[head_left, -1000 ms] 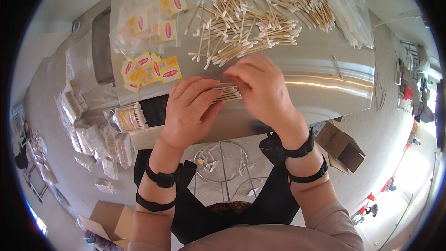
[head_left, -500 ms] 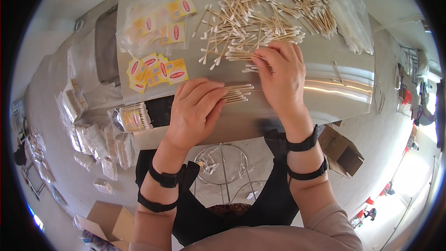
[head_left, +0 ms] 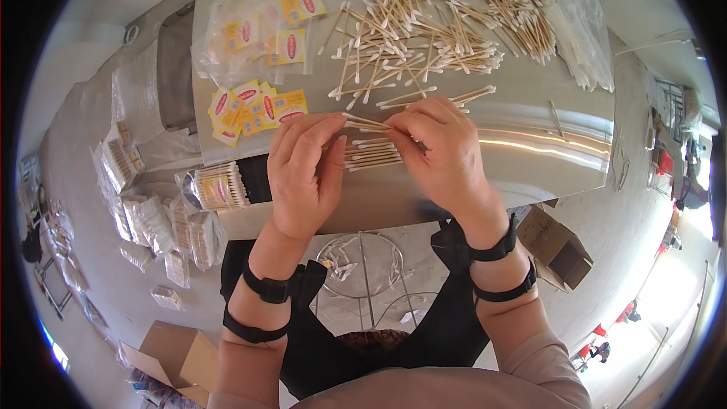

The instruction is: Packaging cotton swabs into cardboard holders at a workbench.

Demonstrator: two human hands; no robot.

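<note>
A small row of cotton swabs (head_left: 372, 154) with pale wooden sticks lies between my two hands, low over the near part of the table. My left hand (head_left: 301, 170) has its fingers curled and its thumb and fingertips at the left ends of this row. A few more swabs (head_left: 366, 123) sit just above the row, pinched between the thumb and fingers of my right hand (head_left: 445, 157). Part of the row's right end is hidden under that hand. Beyond my hands spreads a large loose pile of swabs (head_left: 424, 26).
Yellow printed cards (head_left: 250, 110) and clear bags with cards (head_left: 261, 38) lie at left on the metal table (head_left: 530, 163). A filled swab pack (head_left: 219, 186) is at the left edge. More packs (head_left: 178, 231) and cardboard boxes (head_left: 556, 246) stand below. One stray swab (head_left: 556, 117) lies right.
My right hand has come from the pile toward the near edge and left, bringing a few swabs over the row. My left hand has shifted slightly left, showing more of the row.
</note>
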